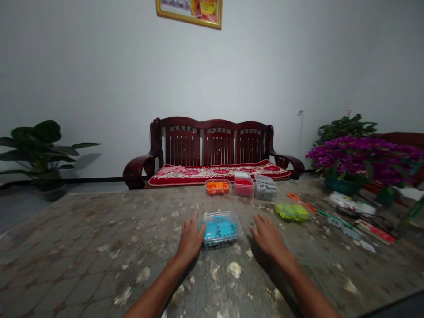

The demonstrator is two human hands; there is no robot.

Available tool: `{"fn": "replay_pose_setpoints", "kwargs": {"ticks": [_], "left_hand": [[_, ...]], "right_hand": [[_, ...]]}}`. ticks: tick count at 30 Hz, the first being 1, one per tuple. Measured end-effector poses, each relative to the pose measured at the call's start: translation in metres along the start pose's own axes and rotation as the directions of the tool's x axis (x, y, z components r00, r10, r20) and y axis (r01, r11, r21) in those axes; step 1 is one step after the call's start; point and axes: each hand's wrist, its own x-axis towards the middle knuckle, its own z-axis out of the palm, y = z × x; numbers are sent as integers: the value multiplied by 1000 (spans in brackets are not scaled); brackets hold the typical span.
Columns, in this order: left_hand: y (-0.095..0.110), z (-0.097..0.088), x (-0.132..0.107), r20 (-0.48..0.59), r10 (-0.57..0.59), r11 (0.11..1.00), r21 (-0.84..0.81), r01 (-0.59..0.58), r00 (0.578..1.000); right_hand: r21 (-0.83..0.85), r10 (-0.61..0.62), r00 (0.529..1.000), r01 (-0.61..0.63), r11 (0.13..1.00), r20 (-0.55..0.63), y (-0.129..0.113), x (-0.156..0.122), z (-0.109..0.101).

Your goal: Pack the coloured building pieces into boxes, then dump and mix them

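A clear plastic box (221, 230) with small light-blue pieces stands on the table in front of me. Along its left side lies my left hand (191, 236), fingers stretched forward and thumb at the box's wall; whether it touches is hard to tell. My right hand (267, 234) is to the right of the box, apart from it, with fingers extended and nothing in them. Beyond that hand, a clear box of yellow-green pieces (291, 211) sits on the table.
Farther back stand boxes of orange pieces (217, 187), red pieces (244, 185) and grey pieces (266, 188). At right lie a red-and-white packet (376, 231), a grey toothed strip (343, 227) and a plastic bag (351, 204). Purple flowers (361, 154) and a wooden bench (215, 141) are behind.
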Motion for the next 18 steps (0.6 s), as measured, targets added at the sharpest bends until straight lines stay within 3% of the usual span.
{"fn": "replay_pose_setpoints", "kwargs": {"ticks": [3,6,11,15,18], "left_hand": [[1,-4,4,27,-79,993,-84,81,997],[7,-6,10,86,-140,962,-225,156,986],[8,-4,15,176,-210,832,-485,270,962],[-4,-6,19,88,-284,708,-652,271,955],[-16,-12,24,32,-336,663,-702,261,941]], "right_hand": [[-185,115,993,-113,976,1,13,-17,-15],[-217,151,987,-135,967,58,11,-26,-17],[-149,33,998,-23,988,62,-10,-34,6],[-23,-56,998,57,998,18,-30,-37,29],[211,-172,985,166,963,13,-44,-36,42]]}}
